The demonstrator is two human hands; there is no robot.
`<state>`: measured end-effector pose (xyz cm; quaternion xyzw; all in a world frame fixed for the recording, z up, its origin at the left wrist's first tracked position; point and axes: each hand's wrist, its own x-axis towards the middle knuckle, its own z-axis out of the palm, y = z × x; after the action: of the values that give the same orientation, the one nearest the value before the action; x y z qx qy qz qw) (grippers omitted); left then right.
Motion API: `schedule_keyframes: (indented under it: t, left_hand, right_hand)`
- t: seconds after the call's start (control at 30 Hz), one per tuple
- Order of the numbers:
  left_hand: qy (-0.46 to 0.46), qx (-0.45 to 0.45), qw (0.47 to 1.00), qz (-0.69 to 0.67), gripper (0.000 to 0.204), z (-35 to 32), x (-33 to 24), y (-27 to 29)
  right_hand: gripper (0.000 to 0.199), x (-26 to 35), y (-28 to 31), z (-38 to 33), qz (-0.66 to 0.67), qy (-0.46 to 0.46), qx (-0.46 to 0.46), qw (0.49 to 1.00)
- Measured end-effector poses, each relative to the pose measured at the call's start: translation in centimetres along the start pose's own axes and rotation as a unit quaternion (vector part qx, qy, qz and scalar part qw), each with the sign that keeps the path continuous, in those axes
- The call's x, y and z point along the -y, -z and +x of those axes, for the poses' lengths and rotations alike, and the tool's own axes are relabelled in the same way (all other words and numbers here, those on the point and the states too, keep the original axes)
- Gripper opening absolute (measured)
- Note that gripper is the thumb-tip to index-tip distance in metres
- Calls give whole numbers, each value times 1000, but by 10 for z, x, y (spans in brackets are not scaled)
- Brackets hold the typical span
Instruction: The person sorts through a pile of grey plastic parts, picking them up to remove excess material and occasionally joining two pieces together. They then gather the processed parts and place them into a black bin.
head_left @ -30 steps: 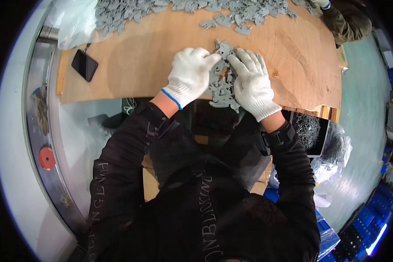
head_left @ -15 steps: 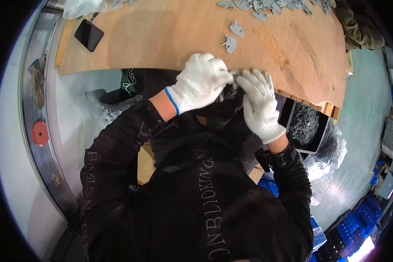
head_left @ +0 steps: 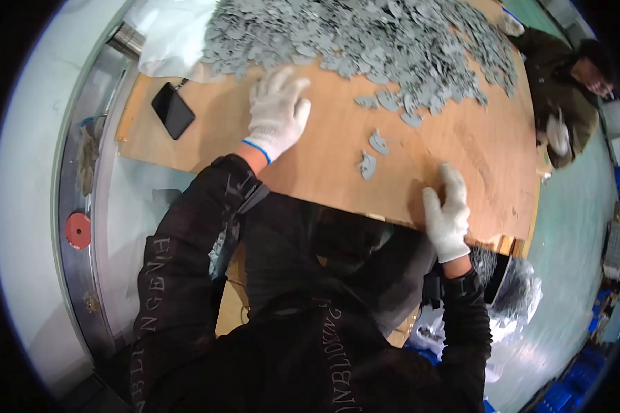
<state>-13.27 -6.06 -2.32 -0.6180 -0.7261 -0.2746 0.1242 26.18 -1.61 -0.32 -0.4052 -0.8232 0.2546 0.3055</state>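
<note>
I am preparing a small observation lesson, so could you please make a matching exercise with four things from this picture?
Column one
1. smartphone
2. disc
3. grey parts
4. right hand

Column two
A. mostly heaped at the far side of the wooden tabletop
B. white-gloved, by the tabletop's near edge
C. black, lying on the tabletop's left part
D. red and round, at the far left

Pairs: 1-C, 2-D, 3-A, 4-B

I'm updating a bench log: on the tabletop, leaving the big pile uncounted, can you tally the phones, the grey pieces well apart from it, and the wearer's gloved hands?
Black phone: 1
Grey pieces apart from the pile: 2
White-gloved hands, left hand and right hand: 2
Total: 5
</note>
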Motion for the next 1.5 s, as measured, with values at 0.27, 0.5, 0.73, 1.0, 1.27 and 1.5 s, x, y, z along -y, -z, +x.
schedule_keyframes:
  t: [0.27,0.5,0.73,1.0,1.27,1.5]
  left_hand:
    - [260,7,947,186,70,72,114,-8]
    - [251,42,956,147,83,117,94,-35]
    - [150,103,978,103,82,106,32,-42]
    - [-55,61,977,-199,56,55,-32,-42]
    - [-92,-20,978,-187,45,49,-43,-34]
    - [-160,186,963,-112,35,73,-59,-25]
  right_hand:
    - [80,-63,-14,123,-206,-158,-92,961]
    - [87,-35,-27,196,-309,-221,11,925]
    - [77,-58,-43,178,-299,-64,51,951]
    - [68,-3,-59,125,-167,8,55,984]
    - [52,-3,-43,84,41,-21,-6,999]
    - [45,-2,-47,89,-59,48,-12,997]
